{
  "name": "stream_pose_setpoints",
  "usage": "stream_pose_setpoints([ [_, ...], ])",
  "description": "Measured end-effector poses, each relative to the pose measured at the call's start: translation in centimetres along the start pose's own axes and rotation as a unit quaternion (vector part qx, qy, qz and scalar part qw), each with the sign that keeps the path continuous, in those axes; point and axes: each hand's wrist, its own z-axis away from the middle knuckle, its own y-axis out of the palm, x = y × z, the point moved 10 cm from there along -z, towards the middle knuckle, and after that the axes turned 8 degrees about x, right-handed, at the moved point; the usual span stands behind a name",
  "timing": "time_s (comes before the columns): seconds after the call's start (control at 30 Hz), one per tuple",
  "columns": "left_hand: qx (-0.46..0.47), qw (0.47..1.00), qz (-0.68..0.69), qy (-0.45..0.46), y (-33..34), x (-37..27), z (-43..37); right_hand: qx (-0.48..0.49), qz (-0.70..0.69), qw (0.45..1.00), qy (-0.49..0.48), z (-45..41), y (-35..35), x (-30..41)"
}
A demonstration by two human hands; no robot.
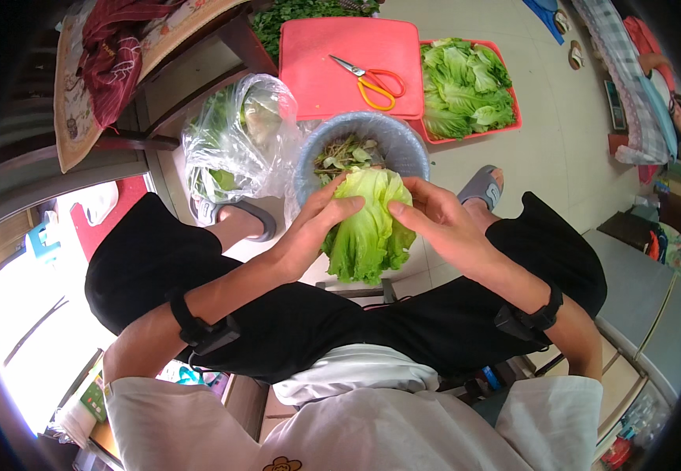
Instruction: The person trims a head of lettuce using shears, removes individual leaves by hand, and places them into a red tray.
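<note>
A head of leafy green lettuce [370,229] is held between my two hands over the near rim of a plastic-lined blue bin [417,150]. My left hand [330,213] grips its left side, thumb on top of the leaves. On its right side, my right hand [434,209] holds it with the thumb pressed on a leaf. Plant stems and leaf scraps [343,158] lie inside the bin. Beyond the bin, scissors [370,79] with one red and one yellow handle rest on a red plastic lid or board [311,65].
A red tray [518,120] of lettuce leaves [464,88] stands right of the board. Left of the bin is a clear plastic bag [264,159] of greens. More leafy greens [269,29] lie behind. A wooden chair or bench [222,53] stands at left; another person's arm [655,62] shows at far right.
</note>
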Motion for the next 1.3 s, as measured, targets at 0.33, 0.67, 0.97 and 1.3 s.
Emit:
stream_pose_setpoints([
  [0.33, -0.071, 0.984, 0.152, -0.058, -1.9, 1.0, 0.8, -0.126, -0.123, 0.983, 0.057, 1.1, -2.4, -0.6],
  [0.67, -0.146, 0.984, 0.078, -0.063, -3.0, 0.4, 0.8, -0.107, 0.019, 0.993, 0.057, 1.2, -2.2, 0.7],
  [0.97, -0.149, 0.977, 0.138, -0.064, -3.6, 0.9, 0.1, -0.053, 0.676, 0.730, 0.086, 2.2, -6.9, 3.3],
  [1.3, -0.112, 0.985, 0.115, -0.061, -2.5, 0.9, -0.1, -0.302, 0.786, 0.534, 0.076, 5.2, -13.7, 14.0],
])
